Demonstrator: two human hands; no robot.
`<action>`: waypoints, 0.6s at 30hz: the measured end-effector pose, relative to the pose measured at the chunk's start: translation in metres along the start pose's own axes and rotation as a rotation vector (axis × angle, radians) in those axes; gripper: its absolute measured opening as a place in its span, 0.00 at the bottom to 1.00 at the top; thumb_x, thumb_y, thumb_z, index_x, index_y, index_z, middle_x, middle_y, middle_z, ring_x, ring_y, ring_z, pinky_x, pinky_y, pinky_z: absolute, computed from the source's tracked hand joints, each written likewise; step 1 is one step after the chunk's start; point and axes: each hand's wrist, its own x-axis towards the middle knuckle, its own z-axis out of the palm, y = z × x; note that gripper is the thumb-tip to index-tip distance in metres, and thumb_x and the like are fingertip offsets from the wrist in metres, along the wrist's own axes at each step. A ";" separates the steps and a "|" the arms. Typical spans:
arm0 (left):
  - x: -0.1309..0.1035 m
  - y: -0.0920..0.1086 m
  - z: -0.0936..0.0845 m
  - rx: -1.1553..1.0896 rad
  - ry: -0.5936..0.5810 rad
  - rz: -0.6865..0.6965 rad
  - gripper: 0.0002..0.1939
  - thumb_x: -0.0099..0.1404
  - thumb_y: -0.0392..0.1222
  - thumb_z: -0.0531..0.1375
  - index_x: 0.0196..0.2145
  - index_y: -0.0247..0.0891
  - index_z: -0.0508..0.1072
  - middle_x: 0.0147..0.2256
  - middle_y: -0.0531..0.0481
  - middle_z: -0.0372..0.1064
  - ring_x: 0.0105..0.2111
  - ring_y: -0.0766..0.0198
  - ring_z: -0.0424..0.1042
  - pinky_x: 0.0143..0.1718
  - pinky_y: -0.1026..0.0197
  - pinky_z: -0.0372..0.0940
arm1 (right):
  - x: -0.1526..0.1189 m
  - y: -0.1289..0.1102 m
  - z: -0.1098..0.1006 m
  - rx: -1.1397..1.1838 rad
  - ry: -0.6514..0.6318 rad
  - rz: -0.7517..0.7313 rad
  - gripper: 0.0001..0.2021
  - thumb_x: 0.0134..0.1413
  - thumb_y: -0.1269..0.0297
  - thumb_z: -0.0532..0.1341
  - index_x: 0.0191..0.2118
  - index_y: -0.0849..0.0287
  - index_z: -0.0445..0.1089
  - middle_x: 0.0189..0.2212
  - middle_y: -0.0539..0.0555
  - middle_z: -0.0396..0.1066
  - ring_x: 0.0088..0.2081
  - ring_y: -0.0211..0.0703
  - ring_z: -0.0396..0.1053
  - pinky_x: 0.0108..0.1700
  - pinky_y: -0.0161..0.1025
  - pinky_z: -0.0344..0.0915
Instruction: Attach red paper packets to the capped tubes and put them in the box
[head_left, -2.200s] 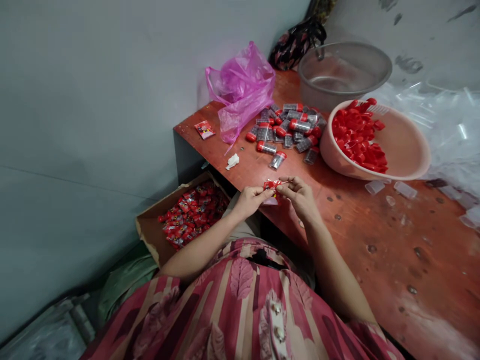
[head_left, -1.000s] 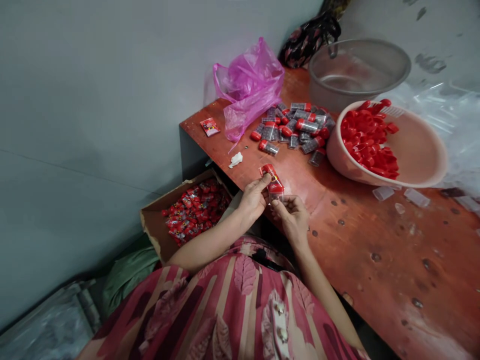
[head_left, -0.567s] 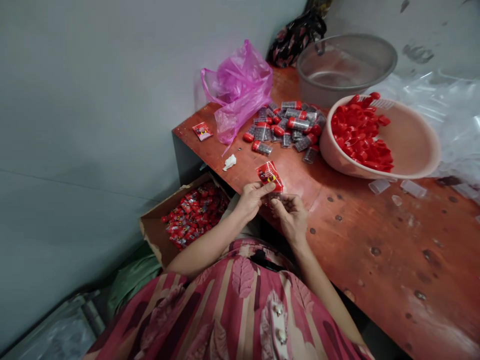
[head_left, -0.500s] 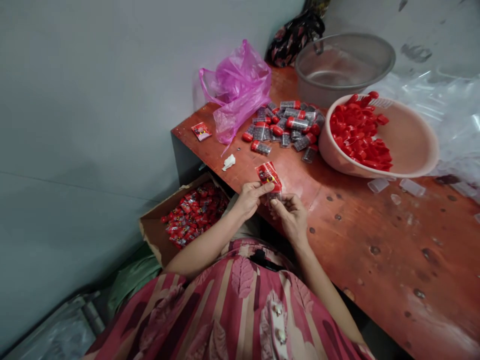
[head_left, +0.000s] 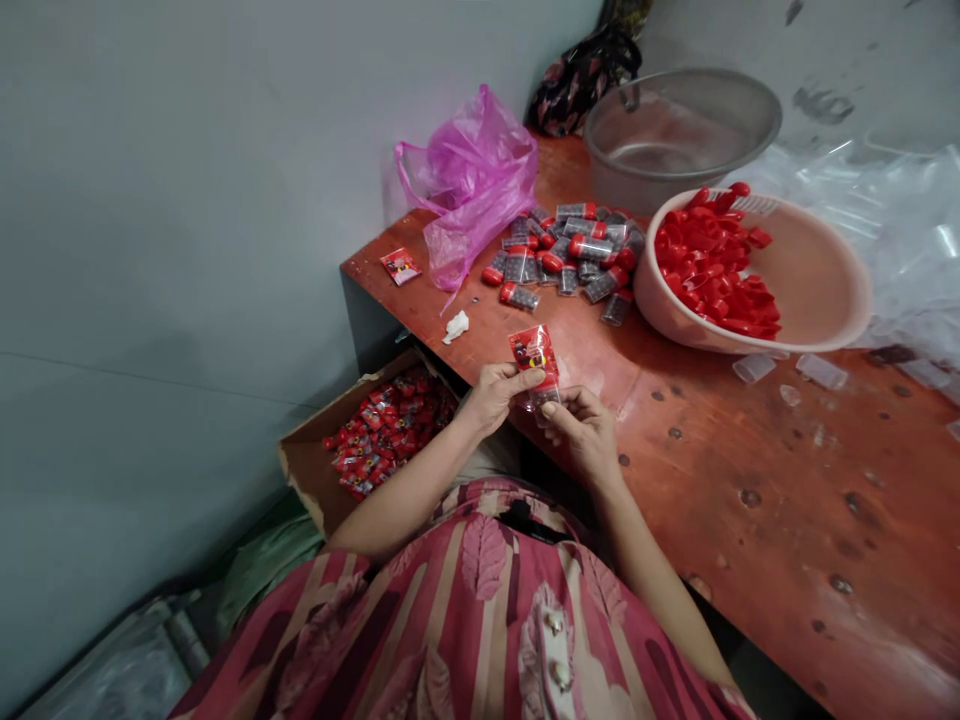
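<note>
The left hand (head_left: 496, 397) is closed on a red packet (head_left: 531, 346), thumb across its front and fingers curled behind. The right hand (head_left: 587, 428) pinches the lower end of a small tube (head_left: 547, 397) between thumb and fingers, just below the packet's printed part; whether the tube is inside the packet I can't tell. Both are held up over the near edge of the red surface (head_left: 720, 430). Beyond them lies a pile of red-capped tubes (head_left: 590, 249), between a pink bag (head_left: 481, 165) and a pink basin (head_left: 829, 270) partly filled with red caps (head_left: 716, 265). Below the surface, a cardboard box (head_left: 306, 475) holds many red packets (head_left: 394, 425)
</note>
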 end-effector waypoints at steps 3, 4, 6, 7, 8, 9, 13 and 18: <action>-0.001 0.000 -0.003 0.066 -0.017 0.007 0.15 0.46 0.45 0.69 0.24 0.29 0.76 0.21 0.49 0.71 0.20 0.68 0.68 0.26 0.63 0.63 | -0.001 0.003 0.002 0.053 0.015 0.003 0.10 0.44 0.59 0.66 0.29 0.58 0.66 0.18 0.45 0.68 0.15 0.31 0.60 0.16 0.30 0.56; -0.002 -0.002 -0.002 0.062 -0.005 0.009 0.15 0.46 0.46 0.69 0.24 0.29 0.76 0.21 0.49 0.71 0.20 0.68 0.68 0.26 0.63 0.63 | -0.002 0.004 0.004 0.045 0.054 -0.023 0.10 0.45 0.59 0.66 0.30 0.58 0.67 0.18 0.45 0.68 0.16 0.31 0.60 0.17 0.30 0.57; -0.004 -0.005 0.000 0.012 0.038 0.019 0.15 0.46 0.46 0.69 0.23 0.30 0.75 0.21 0.50 0.71 0.21 0.68 0.68 0.26 0.63 0.63 | -0.004 0.006 0.008 0.000 0.146 -0.099 0.10 0.45 0.60 0.66 0.32 0.58 0.68 0.21 0.45 0.69 0.19 0.31 0.62 0.20 0.30 0.59; -0.006 -0.007 0.001 -0.019 0.061 0.029 0.15 0.45 0.46 0.69 0.22 0.31 0.75 0.22 0.50 0.71 0.21 0.68 0.68 0.27 0.63 0.64 | -0.005 0.007 0.009 -0.024 0.180 -0.130 0.11 0.44 0.61 0.67 0.33 0.58 0.68 0.22 0.45 0.69 0.19 0.31 0.62 0.21 0.30 0.60; -0.007 -0.009 0.002 -0.039 0.082 0.040 0.14 0.45 0.46 0.70 0.22 0.31 0.74 0.22 0.51 0.71 0.21 0.69 0.68 0.28 0.63 0.64 | -0.005 0.008 0.010 -0.035 0.197 -0.140 0.11 0.44 0.61 0.67 0.33 0.58 0.68 0.22 0.45 0.69 0.20 0.31 0.62 0.21 0.30 0.59; -0.008 -0.010 0.003 -0.046 0.100 0.051 0.14 0.45 0.46 0.70 0.21 0.31 0.74 0.22 0.51 0.71 0.22 0.69 0.68 0.28 0.63 0.64 | -0.004 0.008 0.011 -0.026 0.193 -0.122 0.11 0.44 0.60 0.67 0.32 0.58 0.68 0.21 0.45 0.68 0.19 0.31 0.61 0.20 0.30 0.58; -0.007 -0.009 0.004 -0.016 0.116 0.045 0.15 0.45 0.45 0.70 0.21 0.30 0.74 0.21 0.51 0.70 0.20 0.69 0.67 0.26 0.63 0.63 | 0.001 0.004 0.007 0.138 0.060 0.089 0.12 0.42 0.57 0.66 0.27 0.58 0.65 0.15 0.43 0.64 0.12 0.30 0.55 0.12 0.29 0.48; -0.005 -0.002 0.002 0.040 0.088 -0.005 0.15 0.45 0.44 0.69 0.25 0.29 0.76 0.22 0.48 0.72 0.22 0.66 0.69 0.28 0.62 0.64 | 0.001 0.000 0.006 -0.047 0.099 -0.070 0.09 0.43 0.61 0.67 0.28 0.58 0.68 0.20 0.45 0.68 0.18 0.31 0.62 0.20 0.30 0.58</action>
